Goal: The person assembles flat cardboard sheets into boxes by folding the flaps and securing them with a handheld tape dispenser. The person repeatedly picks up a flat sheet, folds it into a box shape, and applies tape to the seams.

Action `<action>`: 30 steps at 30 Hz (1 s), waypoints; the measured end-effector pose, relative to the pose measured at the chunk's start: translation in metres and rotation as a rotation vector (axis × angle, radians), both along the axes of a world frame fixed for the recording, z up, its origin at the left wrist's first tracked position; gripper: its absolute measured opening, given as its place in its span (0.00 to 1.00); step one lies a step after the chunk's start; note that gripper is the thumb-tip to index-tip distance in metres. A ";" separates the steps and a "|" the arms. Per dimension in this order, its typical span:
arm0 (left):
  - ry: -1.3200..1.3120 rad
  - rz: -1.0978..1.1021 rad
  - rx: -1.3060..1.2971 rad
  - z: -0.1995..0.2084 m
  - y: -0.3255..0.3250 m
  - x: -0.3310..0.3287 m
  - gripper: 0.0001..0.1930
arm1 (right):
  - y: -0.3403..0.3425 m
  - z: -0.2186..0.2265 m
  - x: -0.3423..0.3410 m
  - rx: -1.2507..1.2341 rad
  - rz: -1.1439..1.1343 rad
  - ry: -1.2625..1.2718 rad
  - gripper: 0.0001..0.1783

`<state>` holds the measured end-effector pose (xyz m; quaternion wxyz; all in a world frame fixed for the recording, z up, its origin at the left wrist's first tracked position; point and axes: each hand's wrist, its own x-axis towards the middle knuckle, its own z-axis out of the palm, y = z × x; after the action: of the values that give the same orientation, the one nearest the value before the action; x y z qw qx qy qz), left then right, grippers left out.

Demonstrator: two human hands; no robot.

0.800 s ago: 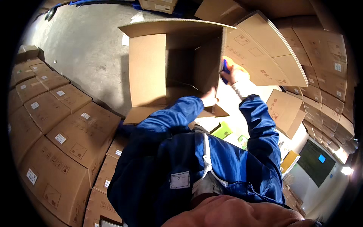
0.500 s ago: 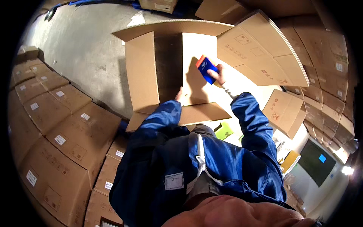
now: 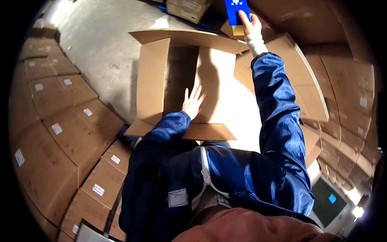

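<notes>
An open cardboard carton [image 3: 152,86] stands in front of me with its flaps folded outward. My left hand [image 3: 193,104] is open over the carton, its fingers spread near the inner right part; whether it touches the cardboard, I cannot tell. Up at the far right, my right hand [image 3: 252,27] grips a flat blue pack [image 3: 238,15] with white print, thumb on its face. A yellow part shows at the pack's lower end, and its top is cut off by the picture's edge.
Stacked cartons [image 3: 76,133] line the left side, with more stacked cartons [image 3: 342,88] at the right. A large cardboard piece [image 3: 296,76] leans beside the open carton. Other boxes [image 3: 187,10] stand at the far side, beyond the concrete floor [image 3: 109,44].
My right hand has carried the blue pack up and away, past the carton's far edge. My left hand has shifted a little and its fingers have spread. The whole view has turned slightly.
</notes>
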<state>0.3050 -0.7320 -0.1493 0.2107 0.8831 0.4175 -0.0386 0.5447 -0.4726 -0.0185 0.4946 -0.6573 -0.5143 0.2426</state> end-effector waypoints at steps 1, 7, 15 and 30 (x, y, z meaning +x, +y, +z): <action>-0.068 0.093 0.062 0.023 0.013 -0.005 0.38 | 0.002 -0.016 0.005 -0.025 -0.009 -0.038 0.29; -0.197 1.141 -0.268 0.012 0.041 -0.071 0.56 | 0.009 -0.063 0.011 -0.072 0.065 0.220 0.25; 0.272 1.051 -0.417 -0.047 0.029 -0.017 0.60 | -0.077 -0.051 -0.020 -0.058 0.146 0.453 0.14; -0.595 1.582 0.447 0.003 -0.079 -0.212 0.25 | -0.139 -0.127 -0.034 -0.639 0.352 0.073 0.16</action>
<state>0.0932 -0.8111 -0.1463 0.0976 0.3284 0.8333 0.4339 0.5106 -0.6121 -0.1456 0.2328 -0.6709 -0.4998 0.4959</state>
